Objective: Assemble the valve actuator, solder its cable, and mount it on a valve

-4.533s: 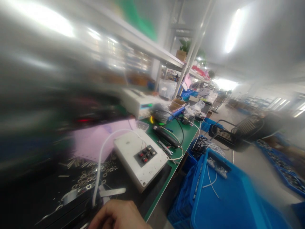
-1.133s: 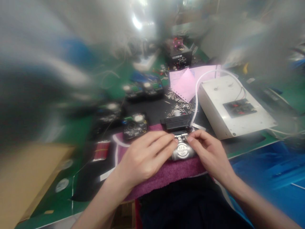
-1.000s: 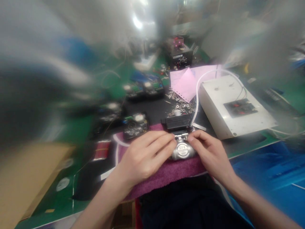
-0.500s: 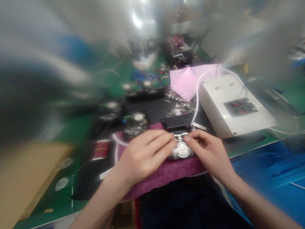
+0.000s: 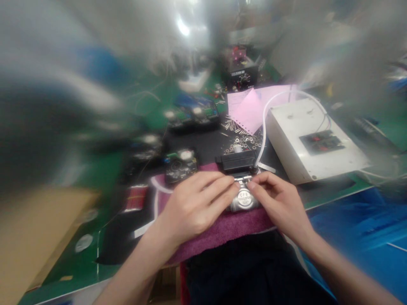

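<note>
A silver metal ball valve (image 5: 244, 199), with raised CF8 lettering on its round face, lies on a purple towel (image 5: 233, 224). It joins a black housing (image 5: 238, 161) with a white cable (image 5: 263, 131). My left hand (image 5: 197, 203) is closed over the valve's left side, its fingertips at the neck below the housing. At the neck's right side, the thumb and index finger of my right hand (image 5: 280, 199) are pinched together. Whether a small part sits between them is hidden.
Loose washers (image 5: 246, 142) and pins lie beyond the housing, near pink paper (image 5: 248, 110). To the right stands a white box (image 5: 318, 156). Round circuit-board units (image 5: 181, 165) are at the left, with a red bundle (image 5: 136, 198) nearer. A black device with a dial (image 5: 243, 78) stands behind.
Both hands stay at the valve's neck, with only slight finger movement. The valve's lettered face has shifted very slightly.
</note>
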Tool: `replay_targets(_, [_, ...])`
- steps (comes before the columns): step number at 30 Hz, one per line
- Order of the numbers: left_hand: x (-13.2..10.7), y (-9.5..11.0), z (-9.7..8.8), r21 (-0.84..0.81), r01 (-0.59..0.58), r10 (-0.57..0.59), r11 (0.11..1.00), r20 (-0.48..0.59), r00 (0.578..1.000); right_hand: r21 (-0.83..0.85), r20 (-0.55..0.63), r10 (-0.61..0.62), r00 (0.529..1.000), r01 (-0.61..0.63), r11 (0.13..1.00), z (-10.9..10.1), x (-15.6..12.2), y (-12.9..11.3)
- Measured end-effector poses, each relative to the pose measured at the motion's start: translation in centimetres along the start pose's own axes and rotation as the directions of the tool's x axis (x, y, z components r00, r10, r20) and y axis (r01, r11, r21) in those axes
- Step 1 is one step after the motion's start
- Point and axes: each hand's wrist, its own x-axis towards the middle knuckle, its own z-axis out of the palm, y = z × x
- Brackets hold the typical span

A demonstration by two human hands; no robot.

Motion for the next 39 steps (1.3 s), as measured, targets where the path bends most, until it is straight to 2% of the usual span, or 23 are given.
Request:
replay_targets(13, [0.1, 0.1, -0.2, -0.035, 0.010, -0.010, 0.999, -0.006, 1.000, 0.019, 0.008, 0.035, 0.999, -0.035, 0.999, 0.1, 0.2, 0.3])
replay_targets(23, [0.6, 0.2, -0.3, 0.060, -0.041, 0.041, 0.997, 0.012, 0.999, -0.003, 0.003, 0.024, 1.000, -0.024, 1.000, 0.1, 0.2, 0.1])
replay_targets(34, [1.2, 0.7, -1.1, 0.133, -0.105, 0.092, 0.986, 0.102, 0.991, 0.008, 0.000, 0.012, 1.000, -0.012, 1.000, 0.1, 0.0, 0.2])
replay_targets(39, [1.1, 0.7, -0.7, 0.144, -0.116, 0.103, 0.983, 0.091, 0.991, 0.011, -0.003, 0.015, 1.000, -0.015, 1.000, 0.1, 0.0, 0.1])
